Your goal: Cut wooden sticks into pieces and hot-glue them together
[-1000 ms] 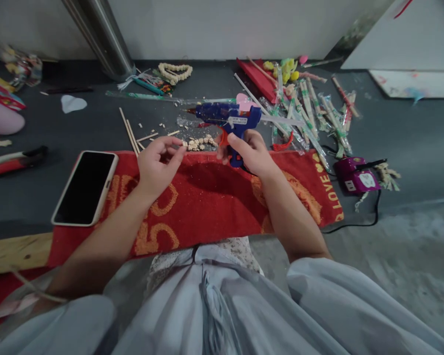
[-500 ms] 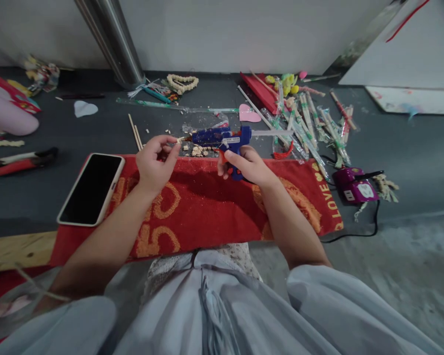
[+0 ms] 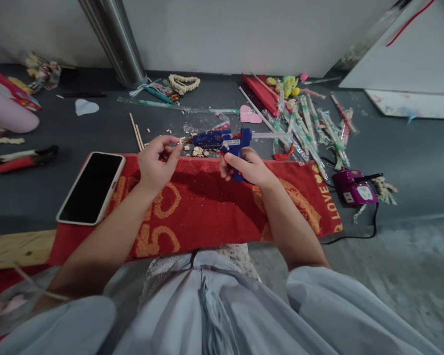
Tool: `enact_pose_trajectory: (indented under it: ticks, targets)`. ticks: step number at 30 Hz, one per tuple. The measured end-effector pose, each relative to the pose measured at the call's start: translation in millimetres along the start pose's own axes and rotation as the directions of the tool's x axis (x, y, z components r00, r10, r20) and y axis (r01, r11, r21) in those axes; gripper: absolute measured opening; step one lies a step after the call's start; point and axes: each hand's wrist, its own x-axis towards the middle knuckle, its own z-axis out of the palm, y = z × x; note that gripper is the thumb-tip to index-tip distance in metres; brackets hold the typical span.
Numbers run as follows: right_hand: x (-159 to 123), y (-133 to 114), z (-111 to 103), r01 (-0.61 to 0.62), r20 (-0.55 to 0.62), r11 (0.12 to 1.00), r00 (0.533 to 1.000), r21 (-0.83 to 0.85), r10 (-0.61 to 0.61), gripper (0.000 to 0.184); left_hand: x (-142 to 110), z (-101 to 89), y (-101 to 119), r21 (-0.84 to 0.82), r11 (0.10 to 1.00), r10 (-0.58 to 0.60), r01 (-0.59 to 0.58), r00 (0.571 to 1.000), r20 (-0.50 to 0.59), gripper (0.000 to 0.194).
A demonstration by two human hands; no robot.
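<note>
My right hand (image 3: pixel 246 165) is wrapped round the handle of a blue glue gun (image 3: pixel 216 139), with a clear glue stick (image 3: pixel 270 134) sticking out of its back end. The gun lies level and its nozzle points left. At the nozzle, my left hand (image 3: pixel 158 159) pinches a small pale wooden piece (image 3: pixel 181 141) between thumb and fingertips. Whether nozzle and piece touch, I cannot tell. Small broken wooden bits (image 3: pixel 199 151) lie just below the gun's barrel, at the far edge of a red towel (image 3: pixel 214 212).
A phone (image 3: pixel 91 188) rests on the towel's left end. Pliers (image 3: pixel 22 160) lie farther left. Wrapped chopsticks (image 3: pixel 311 121) are heaped at the right, near a purple box (image 3: pixel 354 186) with a black cable. A metal post (image 3: pixel 114 44) stands at the back, beside a beaded heart (image 3: pixel 184 84).
Both hands hold nearly the same pose, with the glue gun's nozzle still at the small piece. The whole view has shifted very slightly.
</note>
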Motion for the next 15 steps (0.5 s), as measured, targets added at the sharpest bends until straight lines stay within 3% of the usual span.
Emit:
enact_pose_trajectory:
  ticks: [15]
  targets:
    - [0.6,-4.6,2.1,0.004,-0.023,1.000,1.000,-0.005,-0.004,0.050,0.5,-1.1,-0.3,-0.036,0.999,0.014,-0.014,1.000,0.005,0.010]
